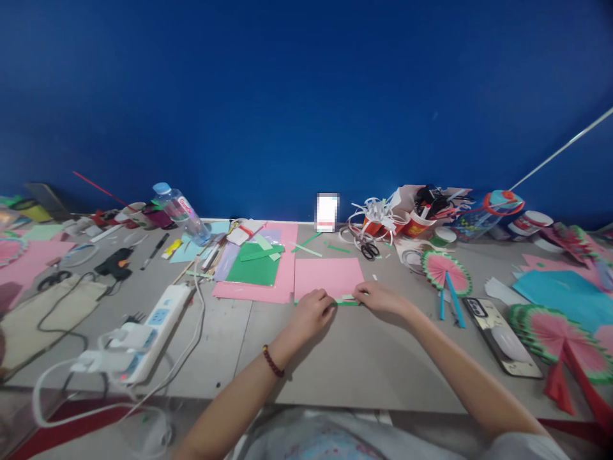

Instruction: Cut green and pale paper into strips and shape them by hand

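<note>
A pink paper sheet (328,276) lies flat on the grey table (364,358) in front of me, with a thin green strip (348,300) along its near edge. My left hand (313,312) rests at the sheet's near left edge, fingers curled and pressing down on the paper. My right hand (380,297) sits at the near right edge, fingers pinched on the green strip and the sheet's border. A dark red bead bracelet (272,361) circles my left wrist.
A green sheet (253,265) on a larger pink sheet (283,281) lies left of centre. Power strip (148,322) and cables, glue gun (113,263), water bottle (184,214), scissors (368,249), paper watermelon fans (446,271), a phone (502,335) and a blue sheet (560,291) surround the workspace.
</note>
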Demonstrator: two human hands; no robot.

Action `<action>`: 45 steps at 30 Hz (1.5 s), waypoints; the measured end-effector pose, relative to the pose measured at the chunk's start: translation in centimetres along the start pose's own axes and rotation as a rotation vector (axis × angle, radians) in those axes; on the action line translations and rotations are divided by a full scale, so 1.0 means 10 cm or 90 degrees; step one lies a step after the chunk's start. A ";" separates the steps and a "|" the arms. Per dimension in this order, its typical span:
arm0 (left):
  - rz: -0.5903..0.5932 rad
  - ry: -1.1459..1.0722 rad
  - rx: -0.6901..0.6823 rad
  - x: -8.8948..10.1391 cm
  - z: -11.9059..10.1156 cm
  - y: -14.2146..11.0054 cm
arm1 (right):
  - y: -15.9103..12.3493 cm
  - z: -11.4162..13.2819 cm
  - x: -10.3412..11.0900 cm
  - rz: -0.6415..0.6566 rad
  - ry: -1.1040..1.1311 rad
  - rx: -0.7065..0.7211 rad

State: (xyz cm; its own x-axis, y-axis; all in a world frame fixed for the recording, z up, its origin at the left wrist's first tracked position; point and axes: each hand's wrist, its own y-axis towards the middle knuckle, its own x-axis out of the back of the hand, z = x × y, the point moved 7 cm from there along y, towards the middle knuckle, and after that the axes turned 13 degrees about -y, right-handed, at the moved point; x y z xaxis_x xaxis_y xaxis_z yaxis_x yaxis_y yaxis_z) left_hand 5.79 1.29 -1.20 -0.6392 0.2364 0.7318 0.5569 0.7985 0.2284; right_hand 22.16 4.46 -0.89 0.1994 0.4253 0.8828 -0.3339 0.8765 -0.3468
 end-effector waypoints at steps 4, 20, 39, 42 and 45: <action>0.005 -0.009 0.004 0.00 0.01 0.00 | -0.03 0.01 0.09 -0.018 -0.015 -0.016; -0.010 0.014 0.002 -0.02 0.00 0.01 | 0.02 -0.01 -0.11 0.027 0.032 0.005; 0.005 0.041 -0.069 -0.05 -0.18 -0.01 | 0.01 0.05 -0.05 0.044 -0.001 -0.021; 0.009 0.049 -0.069 -0.06 -0.18 0.00 | 0.00 0.05 -0.05 0.046 -0.001 -0.022; 0.010 0.053 -0.069 -0.06 -0.19 0.00 | 0.00 0.05 -0.05 0.049 -0.003 -0.022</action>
State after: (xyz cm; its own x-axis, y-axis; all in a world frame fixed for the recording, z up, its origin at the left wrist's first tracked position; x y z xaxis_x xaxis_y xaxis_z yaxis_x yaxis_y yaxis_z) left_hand 7.15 0.14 -0.43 -0.5858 0.1984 0.7858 0.6238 0.7293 0.2809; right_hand 21.64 4.20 -1.16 0.1698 0.4901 0.8549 -0.3157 0.8489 -0.4239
